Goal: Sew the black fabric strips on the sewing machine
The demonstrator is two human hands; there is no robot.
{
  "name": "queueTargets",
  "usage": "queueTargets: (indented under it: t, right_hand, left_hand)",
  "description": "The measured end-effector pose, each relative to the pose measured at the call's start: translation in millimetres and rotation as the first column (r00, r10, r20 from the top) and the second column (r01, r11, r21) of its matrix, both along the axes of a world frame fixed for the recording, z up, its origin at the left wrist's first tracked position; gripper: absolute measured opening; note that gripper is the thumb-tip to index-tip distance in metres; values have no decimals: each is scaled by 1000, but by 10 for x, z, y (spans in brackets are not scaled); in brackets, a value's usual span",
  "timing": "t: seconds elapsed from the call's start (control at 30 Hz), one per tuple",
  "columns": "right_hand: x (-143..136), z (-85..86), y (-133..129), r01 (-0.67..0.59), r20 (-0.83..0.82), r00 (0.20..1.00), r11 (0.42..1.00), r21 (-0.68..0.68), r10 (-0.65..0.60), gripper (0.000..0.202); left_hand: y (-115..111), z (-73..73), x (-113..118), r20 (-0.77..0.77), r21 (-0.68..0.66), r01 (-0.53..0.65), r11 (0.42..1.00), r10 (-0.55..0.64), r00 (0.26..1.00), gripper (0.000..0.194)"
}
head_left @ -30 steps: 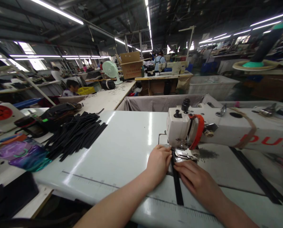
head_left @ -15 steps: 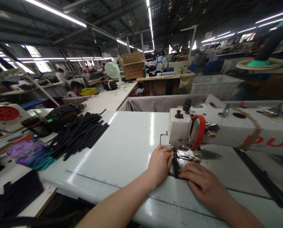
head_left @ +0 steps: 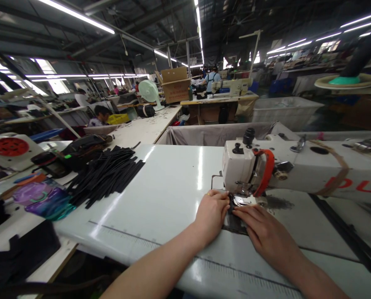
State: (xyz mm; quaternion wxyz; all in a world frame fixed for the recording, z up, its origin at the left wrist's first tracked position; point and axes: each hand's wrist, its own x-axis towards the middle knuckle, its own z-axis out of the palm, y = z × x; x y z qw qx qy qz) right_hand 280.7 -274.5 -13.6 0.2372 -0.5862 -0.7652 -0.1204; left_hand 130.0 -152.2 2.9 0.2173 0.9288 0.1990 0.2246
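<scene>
A white sewing machine (head_left: pixel 240 166) with an orange-red lever guard stands on the pale table. Just before its needle area, a short black fabric strip (head_left: pixel 231 205) lies mostly hidden under my fingers. From the left, my left hand (head_left: pixel 213 214) presses on the strip with bent fingers drawn together. On the other side my right hand (head_left: pixel 263 226) has its closed fingertips at the strip's near end, close to the metal presser foot (head_left: pixel 243 201). A dark metal plate (head_left: pixel 235 224) shows between the hands.
Many black strips (head_left: pixel 107 176) are heaped on the table's left. Beside them are a purple-teal pouch (head_left: pixel 44 199) and dark cloth pieces (head_left: pixel 26 249). More long strips (head_left: pixel 344 232) lie under the machine arm. A ruler scale (head_left: pixel 126 234) marks the front edge. Farther off, people sit at other machines.
My right hand has moved forward toward the presser foot, and the strip has gone farther in, baring more of the dark plate. My left hand stays nearly in place.
</scene>
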Motion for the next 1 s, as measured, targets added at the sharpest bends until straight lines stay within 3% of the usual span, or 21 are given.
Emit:
queueTargets:
  t: [0.17,0.57,1.0]
  right_hand:
    - [-3,-8,0,12,25,1000,1000,13,-12,39]
    - [-30,13,16,31,43,999,999,18,-32,40]
    - [-38,54,29,47,22,999,999,16,-47,43]
  left_hand:
    - [-24,0,19,-47,24,-48,999,49,998,23]
    - [-24,86,52,-94,60,-35,998,40,995,28]
    - [57,11,57,-81,54,-3,999,8,997,31]
